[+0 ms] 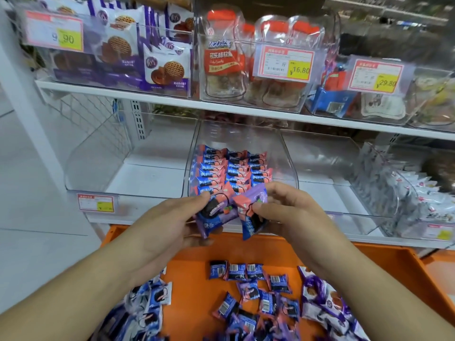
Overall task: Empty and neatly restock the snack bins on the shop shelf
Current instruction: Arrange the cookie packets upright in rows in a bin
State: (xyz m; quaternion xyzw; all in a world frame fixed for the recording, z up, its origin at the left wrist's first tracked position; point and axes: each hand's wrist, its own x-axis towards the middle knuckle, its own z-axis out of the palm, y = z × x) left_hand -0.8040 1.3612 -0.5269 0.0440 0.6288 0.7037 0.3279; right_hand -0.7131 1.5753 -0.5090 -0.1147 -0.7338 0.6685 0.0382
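1. Nearest the camera: an orange crate (384,264) sits below the shelf edge; loose snack packets (256,289) lie scattered on its floor, several face down with barcodes showing; white-and-blue packs (147,301) are heaped at its left side and purple biscuit packs (327,303) at its right; judged as stock not yet returned to the shelf.

2. Hands, above the crate's far rim: the left hand (170,222) holds a blue-and-pink packet (214,215), thumb and fingers pinching it; the right hand (290,212) pinches a second packet (251,212) of the same kind; both grips are closed on goods; the two packets sit just beside one another, directly in front of the middle bin.

3. Lower shelf: the middle clear bin (242,136) carries neat rows of matching packets (231,168), roughly three columns, running from back to front; its front section is not yet filled; judged part restocked.

4. The left bin (98,153) shows no goods inside; the bin right of centre (320,153) likewise; judged emptied and awaiting refill; further right a bin (384,178) holds pale packs in no clear order.

5. Upper shelf (138,94), farthest: bins of waffle biscuits (157,62) and clear pouches with red tops (224,52) stand full behind price tags (285,62); whether these have been redone cannot be told.

6. Assessment: emptying appears done for at least three lower bins; restocking is under way in one; most crate stock remains.
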